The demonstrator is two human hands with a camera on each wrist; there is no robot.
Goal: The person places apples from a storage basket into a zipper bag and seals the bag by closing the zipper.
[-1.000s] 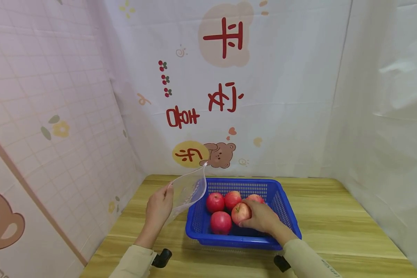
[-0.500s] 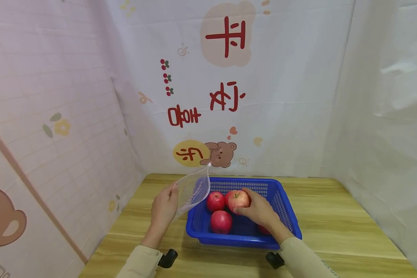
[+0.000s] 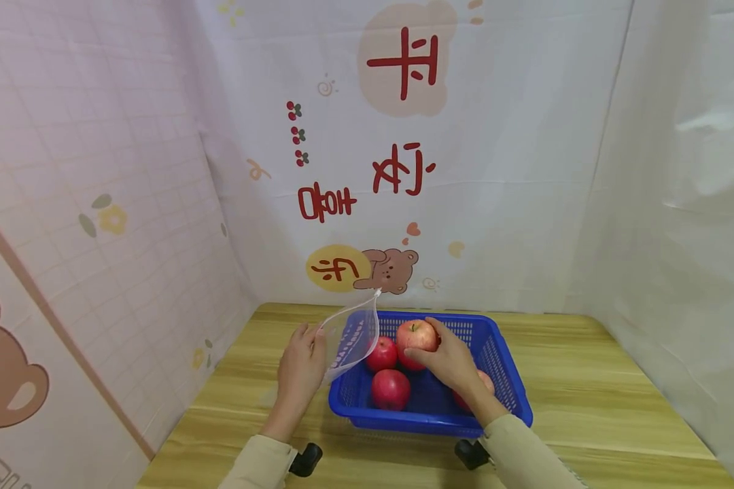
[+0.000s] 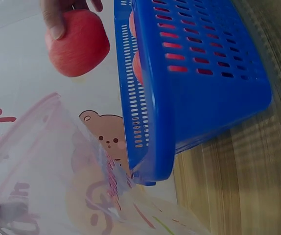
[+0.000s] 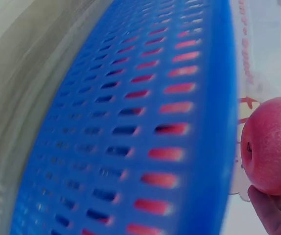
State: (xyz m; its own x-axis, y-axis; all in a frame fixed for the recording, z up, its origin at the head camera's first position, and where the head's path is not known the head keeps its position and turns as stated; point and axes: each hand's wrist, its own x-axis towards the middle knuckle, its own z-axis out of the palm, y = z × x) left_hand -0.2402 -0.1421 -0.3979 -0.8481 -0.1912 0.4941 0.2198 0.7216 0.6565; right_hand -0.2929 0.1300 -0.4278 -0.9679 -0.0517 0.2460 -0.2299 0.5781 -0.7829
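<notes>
My left hand (image 3: 302,365) pinches the edge of a clear zip bag (image 3: 350,338), whose mouth gapes toward the basket. My right hand (image 3: 452,358) grips a red-yellow apple (image 3: 416,336) and holds it over the blue plastic basket (image 3: 428,426). In the left wrist view this apple (image 4: 79,44) hangs above the bag's opening, beyond the basket rim. The right wrist view shows the apple (image 5: 272,144) with fingertips (image 5: 265,208) under it. Several more apples lie in the basket, among them a red apple (image 3: 391,390) at the front and another apple (image 3: 382,354) behind it.
The basket stands on a wood-grain table (image 3: 587,380). White printed cloth (image 3: 514,170) hangs behind and at both sides. Black wrist mounts (image 3: 306,460) sit below each sleeve. Another apple (image 3: 485,382) lies partly behind the right forearm.
My right hand has lifted the apple from among the others and carried it up and left toward the bag. My left hand has moved the bag slightly right, over the basket's left rim.
</notes>
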